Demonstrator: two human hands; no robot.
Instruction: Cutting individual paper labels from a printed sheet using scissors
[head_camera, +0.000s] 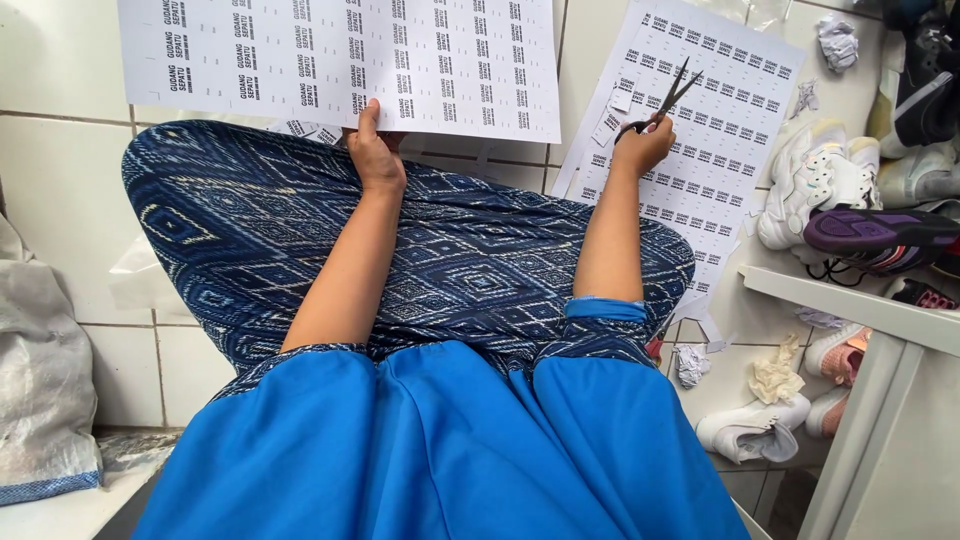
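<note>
The left hand (376, 152) pinched the lower edge of a label sheet (340, 62), thumb on top, holding it over the patterned lap (300, 250). The right hand (645, 147) gripped black scissors (662, 100), blades parted, above a second sheet (715, 150) on the tiled floor (60, 170); perhaps touching it. Shoes (815, 185) lay near the shelf (850, 300).

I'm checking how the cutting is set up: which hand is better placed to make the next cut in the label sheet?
The right hand: it already grips the scissors, blades open, beside the sheet. The left hand pinches the label sheet's lower edge, steadying it.
</note>
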